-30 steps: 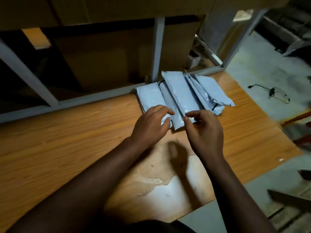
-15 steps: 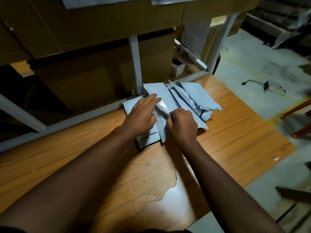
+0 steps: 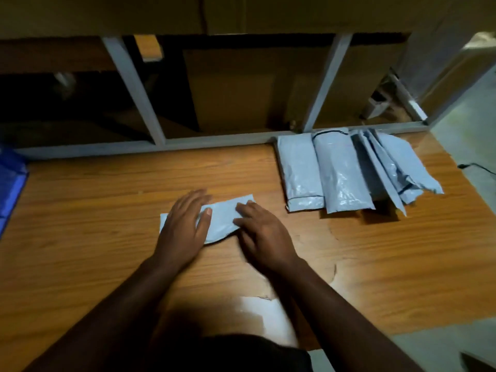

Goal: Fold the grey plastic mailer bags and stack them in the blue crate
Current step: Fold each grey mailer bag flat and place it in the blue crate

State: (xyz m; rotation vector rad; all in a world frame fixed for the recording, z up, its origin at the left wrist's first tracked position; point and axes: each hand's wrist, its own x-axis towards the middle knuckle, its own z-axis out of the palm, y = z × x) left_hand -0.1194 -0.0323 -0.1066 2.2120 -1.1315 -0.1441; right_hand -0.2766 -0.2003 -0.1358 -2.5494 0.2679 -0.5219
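Observation:
One grey mailer bag [image 3: 224, 217] lies flat across the wooden table [image 3: 107, 210] in front of me. My left hand [image 3: 185, 226] presses on its left half with straight fingers. My right hand [image 3: 261, 232] rests flat on its right end. A pile of several grey mailer bags [image 3: 346, 170] lies to the right, against the metal frame. The blue crate [image 3: 10, 181] shows only as a corner at the far left edge.
A grey metal frame [image 3: 150, 116] with slanted struts runs along the table's far edge, with cardboard boxes [image 3: 241, 87] behind it. The table's veneer is chipped near me [image 3: 255, 304]. Bare floor with a black cable [image 3: 475, 167] lies to the right.
Both hands drew one bag out of the pile and brought it left to the middle of the table, where they now press it flat. The view has swung left.

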